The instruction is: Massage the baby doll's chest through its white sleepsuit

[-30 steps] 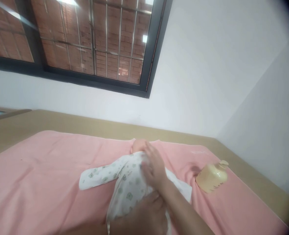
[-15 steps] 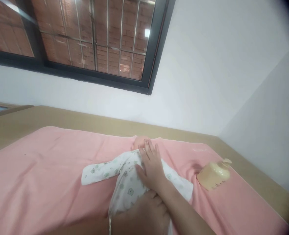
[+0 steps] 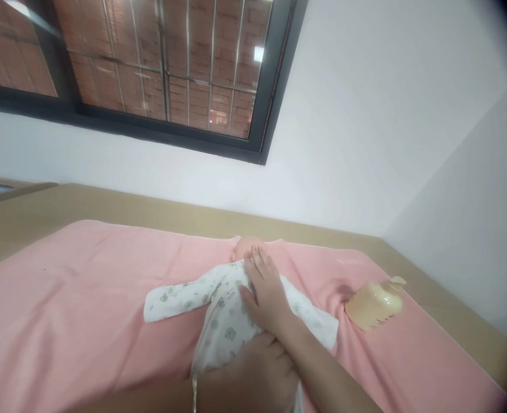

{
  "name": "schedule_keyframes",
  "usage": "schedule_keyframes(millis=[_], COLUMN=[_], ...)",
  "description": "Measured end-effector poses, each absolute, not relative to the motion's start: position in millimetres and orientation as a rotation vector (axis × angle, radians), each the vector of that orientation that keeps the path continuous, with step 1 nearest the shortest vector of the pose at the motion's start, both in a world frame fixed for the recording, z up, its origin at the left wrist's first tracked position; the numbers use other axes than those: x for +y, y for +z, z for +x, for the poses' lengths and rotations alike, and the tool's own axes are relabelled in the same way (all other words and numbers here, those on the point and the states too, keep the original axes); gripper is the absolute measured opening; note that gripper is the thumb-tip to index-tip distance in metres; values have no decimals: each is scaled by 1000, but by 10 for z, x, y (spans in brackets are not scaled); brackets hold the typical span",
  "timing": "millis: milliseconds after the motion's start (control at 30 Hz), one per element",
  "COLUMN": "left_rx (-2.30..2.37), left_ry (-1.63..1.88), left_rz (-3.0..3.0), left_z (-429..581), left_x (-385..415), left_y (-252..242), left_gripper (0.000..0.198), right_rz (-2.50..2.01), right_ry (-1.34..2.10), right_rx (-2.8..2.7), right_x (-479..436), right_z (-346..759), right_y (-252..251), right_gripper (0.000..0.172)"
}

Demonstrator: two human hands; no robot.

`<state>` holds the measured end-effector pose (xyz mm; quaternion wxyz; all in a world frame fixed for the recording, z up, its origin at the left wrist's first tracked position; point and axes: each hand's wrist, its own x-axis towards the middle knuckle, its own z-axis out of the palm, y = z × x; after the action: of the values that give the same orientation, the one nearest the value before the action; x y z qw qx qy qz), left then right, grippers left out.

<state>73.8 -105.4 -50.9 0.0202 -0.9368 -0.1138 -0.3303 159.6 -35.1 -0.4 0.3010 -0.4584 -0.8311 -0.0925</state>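
Observation:
A white baby garment with small green and grey animal prints is on a doll-like figure, its sleeves spread to both sides. Above the collar shows the figure's round, skin-coloured head, partly hidden by fingertips. My right hand lies flat on the upper chest, fingers stretched out towards the head. Lower down, my left hand is curled over the front of the garment, its knuckles bent and fingertips hidden. The right forearm passes beside the left hand's fingers.
The figure lies on a pink blanket spread over a tan surface. To the right, a cream-yellow bottle rests tilted on the blanket. Behind stand a white wall and a dark-framed barred window.
The view has shifted very slightly. Both hands stay in nearly the same place on the garment, with a little more of the head showing.

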Motion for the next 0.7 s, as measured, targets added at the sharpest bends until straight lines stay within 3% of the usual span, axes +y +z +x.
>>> schedule_keyframes(millis=[133,500,633,700], left_rx=[-351,-314,-310,-313], left_ry=[-1071,-1155,-1155,-1144], left_rz=[-2924,-2965,-2968,-2969], left_z=[700,667,667,663], left_x=[-1046,-1034,-1042,-1044], left_y=[-523,-487,-485,-484], left_gripper=[22,26,28,28], right_rz=[-1198,-1250,-1202,-1226], right_ry=[-183,-246,-182,-202], right_rx=[-2259,-2207,-2269,-2233], right_x=[-362,-366,-368,-367], right_z=[1601,1616,1615,1614], right_y=[-4,-7,-10,-14], right_gripper=[45,50,42,45])
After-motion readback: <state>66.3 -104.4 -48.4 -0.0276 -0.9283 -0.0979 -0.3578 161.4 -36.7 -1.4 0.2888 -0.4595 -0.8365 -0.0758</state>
